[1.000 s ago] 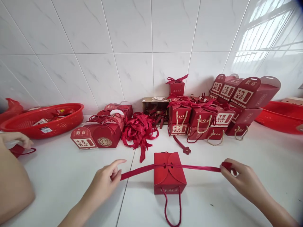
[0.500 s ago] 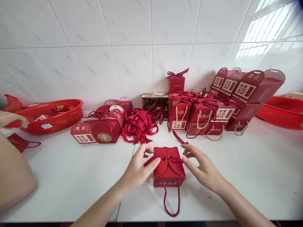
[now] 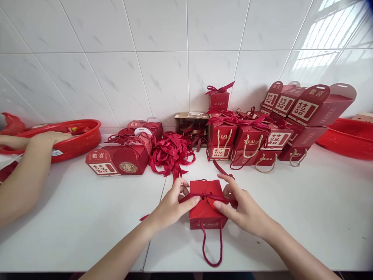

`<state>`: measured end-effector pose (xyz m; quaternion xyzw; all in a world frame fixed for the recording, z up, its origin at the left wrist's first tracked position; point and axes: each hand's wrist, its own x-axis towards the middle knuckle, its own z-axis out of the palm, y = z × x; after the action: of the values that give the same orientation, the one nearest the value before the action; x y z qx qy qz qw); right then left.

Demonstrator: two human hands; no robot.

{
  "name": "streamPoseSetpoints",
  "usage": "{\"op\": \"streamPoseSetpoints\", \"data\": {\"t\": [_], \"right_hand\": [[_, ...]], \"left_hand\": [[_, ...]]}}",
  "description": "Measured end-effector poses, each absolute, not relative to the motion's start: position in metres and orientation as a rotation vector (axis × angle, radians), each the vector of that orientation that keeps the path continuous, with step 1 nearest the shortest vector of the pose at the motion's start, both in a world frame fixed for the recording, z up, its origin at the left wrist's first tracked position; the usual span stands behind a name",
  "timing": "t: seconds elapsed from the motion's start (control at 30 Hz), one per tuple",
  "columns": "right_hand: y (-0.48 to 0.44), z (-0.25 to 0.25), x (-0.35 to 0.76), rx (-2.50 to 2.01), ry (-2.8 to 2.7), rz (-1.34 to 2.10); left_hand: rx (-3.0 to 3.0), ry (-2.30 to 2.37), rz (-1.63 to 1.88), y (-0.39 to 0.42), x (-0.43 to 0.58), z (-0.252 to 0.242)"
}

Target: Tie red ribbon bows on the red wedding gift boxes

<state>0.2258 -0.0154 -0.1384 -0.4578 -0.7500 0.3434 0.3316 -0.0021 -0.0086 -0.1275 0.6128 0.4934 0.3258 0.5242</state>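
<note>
A small red gift box (image 3: 206, 221) stands in front of me, its top flaps folded closed and a dark red cord handle (image 3: 212, 264) hanging toward me. A dark red ribbon (image 3: 214, 196) crosses the top, gathered at the middle. My left hand (image 3: 174, 204) is closed on the ribbon at the left edge, thumb pressing near the gathered part. At the right edge my right hand (image 3: 246, 212) has its fingers curled round the other side of the ribbon, its thumb resting on the flap. A ribbon tail shows beyond the right fingertips.
Behind lie a heap of red ribbons (image 3: 171, 151), an open carton (image 3: 182, 116) and finished boxes (image 3: 251, 136) in stacks. More boxes (image 3: 132, 161) stand left. Another person's arm (image 3: 32, 175) reaches into a red basket (image 3: 87, 142); a second basket (image 3: 340, 144) is at right.
My right hand has moved in over the box, its thumb now on the flap. The other person's arm has reached further right into the left basket.
</note>
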Motion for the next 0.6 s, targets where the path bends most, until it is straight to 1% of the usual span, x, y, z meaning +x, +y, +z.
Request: {"op": "streamPoseSetpoints", "data": {"t": [0.13,0.23,0.27,0.33,0.4,0.47,0.53,0.6], "right_hand": [[-0.012,-0.14,0.249,-1.064,-1.844,0.994],[-0.014,-0.14,0.264,-1.033,-2.054,0.913],[-0.016,-0.141,0.266,-1.047,-2.136,0.841],[-0.019,-0.145,0.265,-1.101,-2.179,0.6],[-0.019,-0.148,0.257,-1.138,-2.041,0.248],[-0.018,-0.146,0.248,-1.086,-1.833,-0.055],[-0.017,-0.139,0.239,-1.012,-1.704,-0.139],[-0.016,-0.129,0.233,-0.98,-1.676,0.007]], "left_hand": [[1.545,1.24,0.765,-0.005,-0.014,-0.124],[1.593,1.343,0.724,0.001,-0.025,-0.121],[1.616,1.378,0.674,0.004,-0.029,-0.119],[1.671,1.383,0.461,0.012,-0.035,-0.113],[1.698,1.256,0.186,0.021,-0.038,-0.105],[1.658,1.066,0.031,0.026,-0.037,-0.095],[1.583,0.925,0.06,0.026,-0.031,-0.086],[1.485,0.87,0.202,0.02,-0.021,-0.08]]}}
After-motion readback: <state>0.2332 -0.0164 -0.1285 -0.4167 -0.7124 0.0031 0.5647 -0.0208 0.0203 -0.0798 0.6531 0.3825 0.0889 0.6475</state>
